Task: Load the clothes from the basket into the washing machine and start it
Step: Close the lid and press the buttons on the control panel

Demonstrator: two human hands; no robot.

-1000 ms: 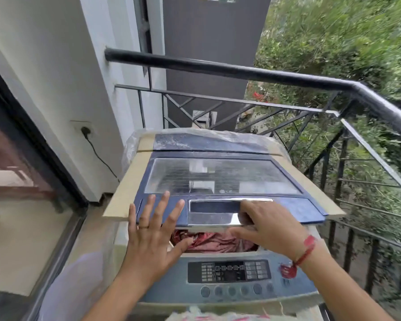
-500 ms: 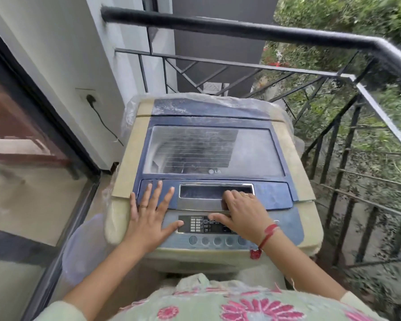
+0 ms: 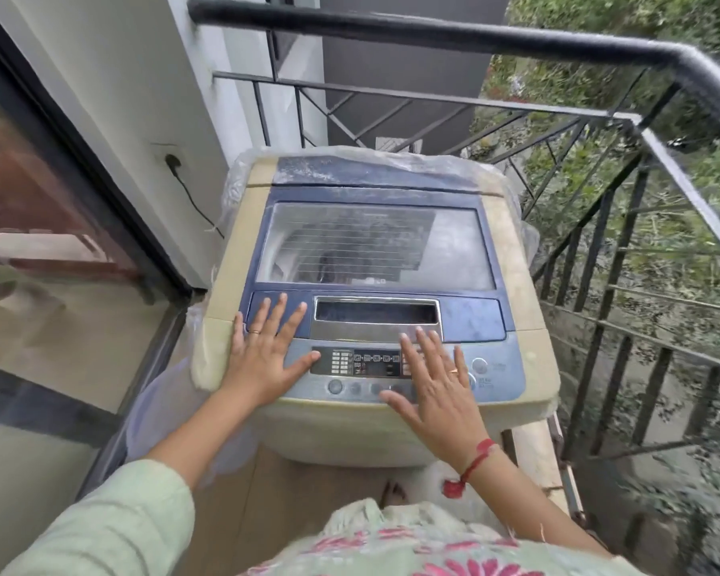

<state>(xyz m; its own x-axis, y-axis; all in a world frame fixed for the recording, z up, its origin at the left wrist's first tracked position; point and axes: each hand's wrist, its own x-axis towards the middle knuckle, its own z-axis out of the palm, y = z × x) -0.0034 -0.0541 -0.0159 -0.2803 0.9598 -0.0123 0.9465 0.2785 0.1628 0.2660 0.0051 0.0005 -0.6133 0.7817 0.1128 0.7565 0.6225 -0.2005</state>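
Observation:
A top-loading washing machine (image 3: 516, 284) with beige sides stands in front of me, its blue lid (image 3: 375, 243) with a clear window lying flat and closed. The clothes inside are hidden; the basket is out of view. My left hand (image 3: 262, 355) rests flat with spread fingers on the lid's front left corner. My right hand (image 3: 433, 380) hovers open over the control panel (image 3: 366, 363) and its row of round buttons, fingers spread, holding nothing.
A black metal railing (image 3: 495, 39) runs behind and to the right of the machine. A glass sliding door (image 3: 59, 243) is on the left. A power cord (image 3: 188, 193) hangs from a wall socket. Clear plastic wrap (image 3: 242, 176) drapes the machine's back.
The lid went from raised, with red clothes showing beneath, to fully closed. My right hand let go of the lid handle and moved down over the control panel.

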